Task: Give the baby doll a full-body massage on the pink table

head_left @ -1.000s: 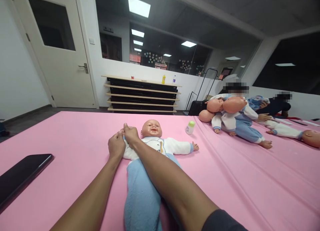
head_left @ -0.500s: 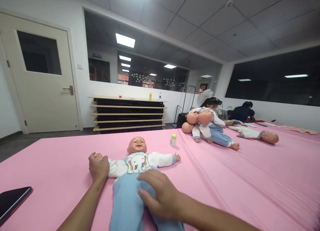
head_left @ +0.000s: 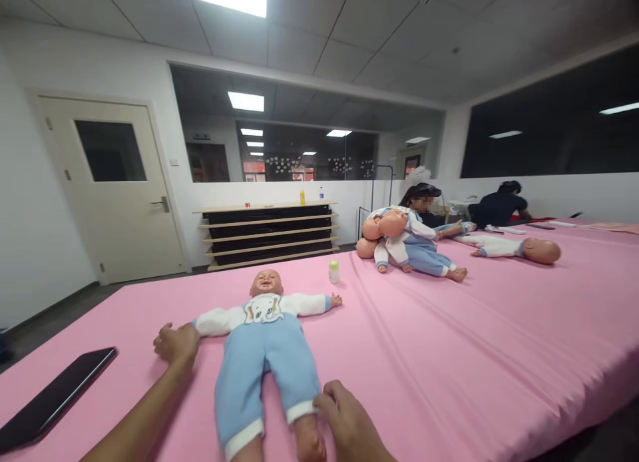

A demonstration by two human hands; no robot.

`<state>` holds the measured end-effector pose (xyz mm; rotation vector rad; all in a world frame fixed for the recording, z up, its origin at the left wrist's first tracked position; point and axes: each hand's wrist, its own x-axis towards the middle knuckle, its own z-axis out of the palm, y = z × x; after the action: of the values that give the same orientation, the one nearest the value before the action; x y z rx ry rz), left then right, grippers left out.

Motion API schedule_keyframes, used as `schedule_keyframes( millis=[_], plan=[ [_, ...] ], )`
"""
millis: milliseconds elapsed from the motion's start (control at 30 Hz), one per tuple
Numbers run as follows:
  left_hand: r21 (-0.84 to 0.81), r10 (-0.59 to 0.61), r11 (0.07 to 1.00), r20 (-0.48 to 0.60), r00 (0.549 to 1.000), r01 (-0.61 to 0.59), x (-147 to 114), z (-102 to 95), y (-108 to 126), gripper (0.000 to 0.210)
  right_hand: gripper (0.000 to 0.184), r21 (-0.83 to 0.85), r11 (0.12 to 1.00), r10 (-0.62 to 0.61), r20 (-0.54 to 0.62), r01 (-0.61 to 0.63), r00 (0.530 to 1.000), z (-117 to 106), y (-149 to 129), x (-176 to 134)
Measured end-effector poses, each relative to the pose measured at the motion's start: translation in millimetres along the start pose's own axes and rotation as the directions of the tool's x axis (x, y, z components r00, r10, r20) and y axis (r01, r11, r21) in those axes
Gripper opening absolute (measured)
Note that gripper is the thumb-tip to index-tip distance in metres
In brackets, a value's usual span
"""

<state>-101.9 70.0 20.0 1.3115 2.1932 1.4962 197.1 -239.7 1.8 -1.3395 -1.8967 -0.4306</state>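
Note:
A baby doll [head_left: 264, 342] lies face up on the pink-covered table [head_left: 439, 369], in a white top with an elephant face and light blue trousers with white cuffs. Its arms are spread and its bare feet point toward me. At the left, the fingers of my left hand [head_left: 177, 343] are closed around the doll's hand, which they mostly hide, at the end of the sleeve. Low on the right, my right hand [head_left: 347, 419] is bent at the fingers, tips on the outer edge of the trouser leg [head_left: 302, 402] just above the cuff.
A black phone [head_left: 62, 395] lies at the left. Beyond the doll stands a small white bottle with a green cap [head_left: 334, 271]. Several dolls are piled [head_left: 404, 239] farther right, near a seated person [head_left: 422, 199]; another doll [head_left: 519, 247] lies beside them.
My right hand has gone from above the doll's belly down to its lower trouser leg. My left hand stays at the doll's hand. The view has shifted, showing more of the legs.

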Motion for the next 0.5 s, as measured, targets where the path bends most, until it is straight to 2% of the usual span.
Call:
schedule_keyframes(
  millis=[33, 100, 167, 233, 333, 433, 500],
  plan=[
    [-0.002, 0.025, 1.000, -0.001, 1.000, -0.025, -8.4, -11.2, -4.2, 0.055, 0.029, 0.043, 0.999, 0.020, 0.057, -0.023, 0.998, -5.9, -3.8, -0.2],
    [-0.041, 0.149, 0.988, 0.014, 0.989, -0.148, -31.9, -36.8, -9.1, 0.054, 0.025, 0.104, 0.991, 0.065, 0.189, -0.086, 0.980, -14.8, -10.4, -1.3],
    [-0.120, 0.310, 0.946, 0.051, 0.949, -0.302, -64.9, -65.3, -8.2, 0.049, 0.019, 0.131, 0.980, 0.104, 0.298, -0.148, 0.949, -20.3, -15.4, -2.3],
    [-0.193, 0.444, 0.887, 0.106, 0.890, -0.420, -105.1, -93.5, -3.9, 0.041, 0.018, 0.138, 0.974, 0.123, 0.351, -0.181, 0.928, -24.0, -18.6, -2.5],
    [-0.236, 0.626, 0.777, 0.188, 0.757, -0.584, -168.4, -128.5, 0.3, 0.028, 0.019, 0.147, 0.976, 0.095, 0.363, -0.158, 0.927, -29.4, -21.3, -1.4],
    [-0.229, 0.782, 0.620, 0.254, 0.569, -0.750, -220.8, -151.4, -2.0, 0.023, 0.022, 0.190, 0.975, 0.041, 0.355, -0.116, 0.934, -34.6, -23.5, -1.5],
    [-0.217, 0.858, 0.499, 0.259, 0.443, -0.839, -245.1, -160.9, -3.6, 0.020, 0.025, 0.241, 0.962, 0.034, 0.348, -0.125, 0.937, -35.7, -24.5, -2.8]
  ],
)
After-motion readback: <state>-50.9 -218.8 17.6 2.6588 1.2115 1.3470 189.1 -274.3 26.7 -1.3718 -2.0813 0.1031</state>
